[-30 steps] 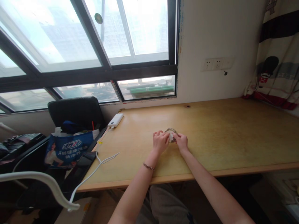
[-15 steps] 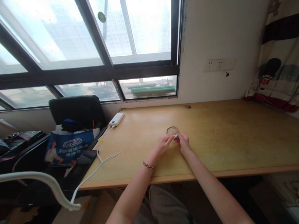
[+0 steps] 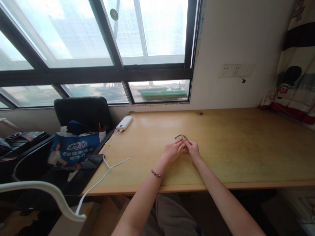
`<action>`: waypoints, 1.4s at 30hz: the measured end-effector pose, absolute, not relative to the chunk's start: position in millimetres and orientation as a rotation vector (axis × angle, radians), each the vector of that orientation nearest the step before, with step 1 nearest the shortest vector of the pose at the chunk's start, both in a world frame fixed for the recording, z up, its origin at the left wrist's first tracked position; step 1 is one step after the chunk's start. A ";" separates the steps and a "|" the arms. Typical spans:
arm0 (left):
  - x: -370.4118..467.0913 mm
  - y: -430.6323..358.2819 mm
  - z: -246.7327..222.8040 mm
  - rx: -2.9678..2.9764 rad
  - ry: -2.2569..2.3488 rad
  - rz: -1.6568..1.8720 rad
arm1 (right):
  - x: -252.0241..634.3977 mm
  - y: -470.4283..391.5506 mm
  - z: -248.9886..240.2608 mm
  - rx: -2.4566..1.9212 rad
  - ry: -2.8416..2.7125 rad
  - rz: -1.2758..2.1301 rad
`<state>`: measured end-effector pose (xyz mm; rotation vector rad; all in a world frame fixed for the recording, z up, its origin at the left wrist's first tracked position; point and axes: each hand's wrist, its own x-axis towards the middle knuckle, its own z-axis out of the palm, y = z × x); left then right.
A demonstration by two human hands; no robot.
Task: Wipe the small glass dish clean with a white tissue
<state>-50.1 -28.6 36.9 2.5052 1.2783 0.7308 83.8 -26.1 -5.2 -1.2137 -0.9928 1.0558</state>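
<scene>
Small see-through dish with a shiny, dark-edged rim is between two bare hands, in front of the person. The right hand pinches its right edge with thumb and finger. The left hand lies over its near left side with bent fingers, and I can't tell how firmly they hold on. The fingertips of both hands are very close together. The far part of the rim peeks out past the fingers and points away from the person, toward the wall. I can't pick out a long way along the dish, because the hands hide its near part. The bit that shows bends in corners and looks thin and shiny. Around the left wrist is a brown braided bracelet. Below is a big yellow-brown wooden table, and I can't tell if the dish touches it. Near the far left corner lies a white flat plastic box, with a thin white cable near it. Left of the table, a blue bag with white writing sits on a black padded chair. Behind are a dark-framed glass window and a plain white wall with white sockets
</scene>
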 end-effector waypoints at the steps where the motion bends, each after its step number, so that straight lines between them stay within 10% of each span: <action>1: -50.3 -28.9 37.4 2.506 1.212 0.727 | 84.3 -26.0 -5.0 -1.219 -1.003 1.046; 42: -43.9 -19.8 29.9 1.947 0.978 1.238 | 90.4 -24.2 6.3 -0.888 -0.565 1.496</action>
